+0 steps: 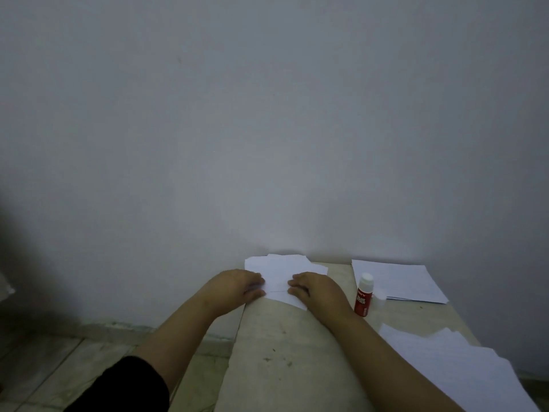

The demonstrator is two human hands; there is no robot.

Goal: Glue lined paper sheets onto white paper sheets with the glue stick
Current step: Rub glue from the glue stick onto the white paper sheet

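Against a plain grey wall (267,129), our beige stone counter (285,352) carries everything. We press our left hand (237,285) and right hand (315,288), fingers flat and gripping nothing, on the white paper sheets (280,270) at its far edge. Our red glue stick with its white cap (363,295) stands upright just right of them.

Both hands (237,285) (312,288) rest on sheets (282,270) at the table's (282,337) far left edge; glue stick (364,295) stands right of them; paper stacks lie at far right corner (398,281) and near right edge (445,358).
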